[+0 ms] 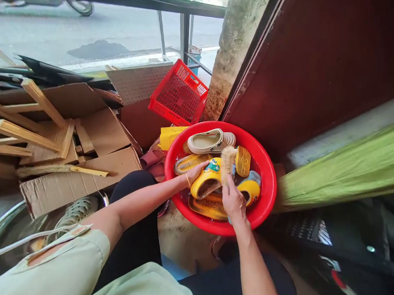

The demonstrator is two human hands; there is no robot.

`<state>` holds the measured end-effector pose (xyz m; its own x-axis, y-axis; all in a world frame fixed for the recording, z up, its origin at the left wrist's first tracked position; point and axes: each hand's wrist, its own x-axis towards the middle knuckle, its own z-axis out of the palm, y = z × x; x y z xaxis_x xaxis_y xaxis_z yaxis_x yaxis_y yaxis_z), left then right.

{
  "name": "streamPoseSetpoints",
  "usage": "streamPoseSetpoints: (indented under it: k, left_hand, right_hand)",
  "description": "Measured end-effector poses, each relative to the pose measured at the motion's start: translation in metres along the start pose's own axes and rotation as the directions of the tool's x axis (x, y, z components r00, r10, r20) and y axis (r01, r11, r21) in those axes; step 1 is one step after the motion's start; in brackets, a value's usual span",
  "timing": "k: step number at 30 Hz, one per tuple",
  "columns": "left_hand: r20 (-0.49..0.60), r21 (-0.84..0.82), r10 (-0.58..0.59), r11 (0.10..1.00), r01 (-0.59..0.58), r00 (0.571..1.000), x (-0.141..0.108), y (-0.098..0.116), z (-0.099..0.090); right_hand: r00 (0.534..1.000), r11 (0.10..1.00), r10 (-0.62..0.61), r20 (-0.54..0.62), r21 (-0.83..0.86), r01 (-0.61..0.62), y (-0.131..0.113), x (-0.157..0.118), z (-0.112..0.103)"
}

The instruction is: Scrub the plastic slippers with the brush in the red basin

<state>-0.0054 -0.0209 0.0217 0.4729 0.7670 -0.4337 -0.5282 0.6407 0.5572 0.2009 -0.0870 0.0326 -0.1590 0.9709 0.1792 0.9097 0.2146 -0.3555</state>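
A large red basin [269, 185] holds several slippers and clogs. My left hand [197, 171] grips a yellow clog [200, 182] with a green cartoon figure on its top, holding it above the other footwear. In my right hand [234, 201] is a scrub brush [228, 162] with pale bristles, held upright beside that clog. Whether the bristles touch the clog I cannot tell. A cream clog [205, 141] lies at the basin's far side. Near my right hand a yellow slipper [252, 190] rests at the right, and a yellow sole [210, 207] shows below the held clog.
Behind the basin a red plastic crate [179, 94] leans by a concrete post [232, 49]. Cardboard [84, 181] and a wooden stool [44, 123] fill the left side. A green cloth [346, 171] hangs at the right. Pink slippers [152, 158] sit left of the basin.
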Motion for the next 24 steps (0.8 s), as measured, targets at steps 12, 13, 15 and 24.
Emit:
streamPoseSetpoints:
  k: [12, 13, 15, 24]
  left_hand:
    - [0.193, -0.115, -0.162, 0.976, 0.186, 0.968, -0.002, 0.012, 0.004]
    - [0.218, -0.105, -0.172, 0.974, 0.199, 0.961, -0.002, 0.011, 0.003]
    - [0.258, -0.092, -0.178, 0.974, 0.208, 0.950, -0.001, 0.006, 0.001]
    - [0.067, -0.161, 0.108, 0.982, -0.096, 0.992, 0.022, -0.007, -0.003]
  right_hand:
    - [0.993, 0.990, -0.008, -0.117, 0.139, 0.025, 0.004, 0.007, 0.000]
    - [0.995, 0.993, 0.032, -0.095, 0.119, -0.020, 0.007, 0.009, -0.003]
    - [0.992, 0.992, 0.081, -0.101, 0.103, -0.071, 0.008, 0.012, -0.007]
    - [0.972, 0.973, -0.135, -0.192, 0.161, 0.167, -0.027, -0.014, 0.007]
